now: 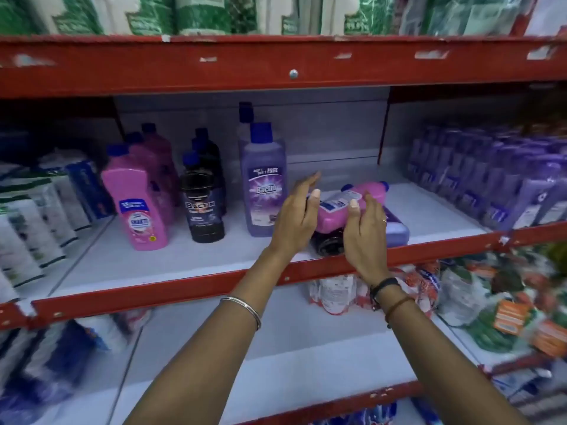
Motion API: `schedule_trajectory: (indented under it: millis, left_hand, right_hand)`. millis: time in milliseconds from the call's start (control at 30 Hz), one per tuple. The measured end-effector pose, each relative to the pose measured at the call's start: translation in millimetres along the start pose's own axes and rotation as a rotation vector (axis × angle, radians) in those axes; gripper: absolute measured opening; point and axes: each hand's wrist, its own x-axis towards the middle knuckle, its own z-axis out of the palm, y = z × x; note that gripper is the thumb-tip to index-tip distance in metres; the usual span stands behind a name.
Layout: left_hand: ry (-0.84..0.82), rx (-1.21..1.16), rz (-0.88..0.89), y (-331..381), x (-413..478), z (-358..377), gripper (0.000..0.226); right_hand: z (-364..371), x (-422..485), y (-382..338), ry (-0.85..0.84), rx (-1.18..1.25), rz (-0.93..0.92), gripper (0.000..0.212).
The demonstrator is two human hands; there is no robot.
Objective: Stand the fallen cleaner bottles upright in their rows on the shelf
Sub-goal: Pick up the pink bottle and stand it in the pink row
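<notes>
The white shelf (129, 259) is bare along its front edge, from the pink bottle (135, 207) across to the hands, and a hand can pass there. Bare shelf also lies behind the fallen pile, back to the grey rear wall (331, 130), and to the pile's right as far as the purple packs (491, 182). The red beam (214, 65) overhead caps the opening. On the left stand three rows: pink, black bottle (202, 207) and purple bottle (264, 185), with narrow gaps between them. The fallen pink bottle (346, 207) lies on a black one (328, 245) and a purple one (397, 230), near the front lip. The left hand (299, 216) fills the gap between the purple bottle and the pile; the right hand (363, 234) covers the pile's front.
</notes>
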Motion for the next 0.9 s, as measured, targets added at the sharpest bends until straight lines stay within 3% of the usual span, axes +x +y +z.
schedule_trajectory:
  millis: [167,267,367,533,667,833,900]
  left_hand:
    - [-0.081,0.071,-0.303,-18.5,41.5,37.0,0.038]
    - [-0.316,0.267,-0.447,-27.1,68.2,47.5,0.035]
    - [-0.531,0.357,-0.503,-24.2,81.0,51.8,0.036]
    - [-0.389,0.162,-0.575,-28.3,73.1,51.3,0.051]
    - [-0.216,0.015,-0.589,-21.3,61.3,39.5,0.061]
    - [-0.142,-0.041,-0.519,2.6,40.7,1.1,0.057]
    - [-0.144,-0.058,-0.505,9.2,29.6,-19.8,0.051]
  right_hand:
    - [-4.7,34.8,23.7,0.057,0.026,0.12,0.061]
    - [-13.1,46.7,23.7,0.053,-0.025,0.117,0.036]
    - [-18.3,60.4,30.4,0.022,-0.101,0.122,0.032]
    - [-15.1,65.9,44.0,-0.026,0.051,0.168,0.027]
    - [-10.7,52.6,37.8,-0.009,0.304,0.209,0.017]
    - [-10.5,35.1,4.4,-0.004,0.526,0.194,0.01]
    - [-4.1,26.4,-7.4,-0.015,0.521,0.159,0.024]
